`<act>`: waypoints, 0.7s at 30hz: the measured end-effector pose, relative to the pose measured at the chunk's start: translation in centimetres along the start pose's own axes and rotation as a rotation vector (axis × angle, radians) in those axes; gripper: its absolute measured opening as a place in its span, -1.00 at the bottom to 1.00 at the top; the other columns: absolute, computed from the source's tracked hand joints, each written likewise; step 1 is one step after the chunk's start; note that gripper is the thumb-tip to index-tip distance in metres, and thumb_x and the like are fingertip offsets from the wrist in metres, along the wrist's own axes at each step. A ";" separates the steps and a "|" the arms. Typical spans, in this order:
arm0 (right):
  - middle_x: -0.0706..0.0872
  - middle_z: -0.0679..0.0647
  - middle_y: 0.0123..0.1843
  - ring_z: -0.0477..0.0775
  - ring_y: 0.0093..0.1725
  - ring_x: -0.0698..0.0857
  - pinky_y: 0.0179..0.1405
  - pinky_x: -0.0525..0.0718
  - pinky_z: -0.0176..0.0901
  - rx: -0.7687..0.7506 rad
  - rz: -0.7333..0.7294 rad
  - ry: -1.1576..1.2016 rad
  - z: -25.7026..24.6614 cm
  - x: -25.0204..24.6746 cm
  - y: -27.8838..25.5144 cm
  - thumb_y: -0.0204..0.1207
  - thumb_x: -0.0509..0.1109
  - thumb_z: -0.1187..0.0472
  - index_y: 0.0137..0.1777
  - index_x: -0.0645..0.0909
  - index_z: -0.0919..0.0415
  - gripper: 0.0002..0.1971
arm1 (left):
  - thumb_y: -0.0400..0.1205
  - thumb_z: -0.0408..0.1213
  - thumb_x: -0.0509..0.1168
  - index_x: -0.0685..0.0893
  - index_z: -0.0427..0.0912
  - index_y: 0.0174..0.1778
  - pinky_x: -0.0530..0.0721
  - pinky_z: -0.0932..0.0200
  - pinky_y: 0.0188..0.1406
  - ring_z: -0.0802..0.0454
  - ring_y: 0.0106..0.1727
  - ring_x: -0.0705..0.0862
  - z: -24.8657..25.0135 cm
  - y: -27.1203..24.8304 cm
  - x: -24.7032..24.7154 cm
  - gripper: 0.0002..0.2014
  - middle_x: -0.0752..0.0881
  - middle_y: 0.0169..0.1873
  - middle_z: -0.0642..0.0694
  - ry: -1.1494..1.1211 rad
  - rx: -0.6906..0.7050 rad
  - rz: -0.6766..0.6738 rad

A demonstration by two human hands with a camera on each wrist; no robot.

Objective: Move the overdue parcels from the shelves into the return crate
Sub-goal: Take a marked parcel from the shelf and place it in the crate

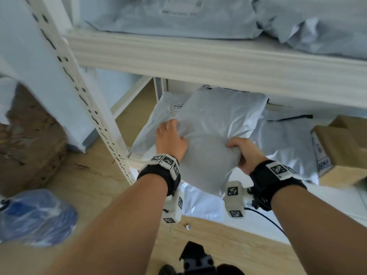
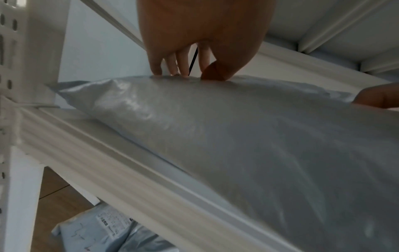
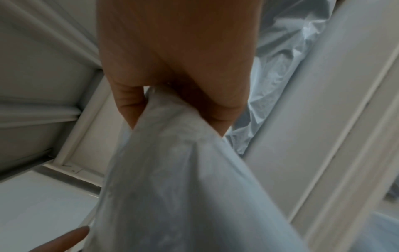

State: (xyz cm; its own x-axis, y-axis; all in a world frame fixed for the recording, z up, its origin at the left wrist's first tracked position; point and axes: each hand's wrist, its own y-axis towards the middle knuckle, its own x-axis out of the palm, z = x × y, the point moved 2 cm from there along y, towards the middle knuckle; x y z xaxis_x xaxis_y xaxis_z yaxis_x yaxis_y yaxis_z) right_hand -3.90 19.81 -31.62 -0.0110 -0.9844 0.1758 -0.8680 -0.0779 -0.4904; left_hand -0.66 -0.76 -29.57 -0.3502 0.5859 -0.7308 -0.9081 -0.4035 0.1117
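Observation:
A soft grey plastic mailer parcel (image 1: 210, 139) sticks out over the front edge of the lower shelf (image 1: 137, 159), held between both hands. My left hand (image 1: 170, 139) pinches its left edge, fingers and thumb pressed into the plastic (image 2: 237, 136). My right hand (image 1: 242, 151) grips a bunch of the parcel's right side (image 3: 177, 170). Under it lies another grey mailer (image 1: 166, 110) with a barcode label. More grey mailers (image 1: 286, 143) lie to the right on the same shelf. No crate is in view.
A white perforated shelf post (image 1: 79, 86) stands left of my hands. The upper shelf (image 1: 218, 62) holds more grey mailers (image 1: 178, 16). A cardboard box (image 1: 341, 147) sits at the right. A woven basket (image 1: 33, 139) and a blue bag (image 1: 37, 215) are on the wooden floor, left.

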 end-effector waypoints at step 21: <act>0.75 0.00 0.00 -0.03 0.04 0.68 0.05 0.61 -0.07 -0.169 -0.358 -0.171 -1.1 -6.5 -12.3 0.58 0.26 -0.14 0.01 0.66 0.13 -0.65 | 0.07 0.68 0.19 0.35 -0.05 0.52 0.58 -0.20 0.33 -0.16 0.39 0.56 12.7 -11.9 0.7 0.19 0.52 0.43 -0.10 -0.360 -0.222 -0.222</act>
State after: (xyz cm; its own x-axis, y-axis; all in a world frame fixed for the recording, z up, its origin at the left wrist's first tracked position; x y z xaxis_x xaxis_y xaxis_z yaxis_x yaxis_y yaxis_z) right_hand 6.29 27.30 -25.77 0.3760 -0.9131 0.1581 -0.8714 -0.4064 -0.2748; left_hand 7.02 13.40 -22.82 -0.2458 0.8655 -0.4365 -0.9128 -0.3582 -0.1961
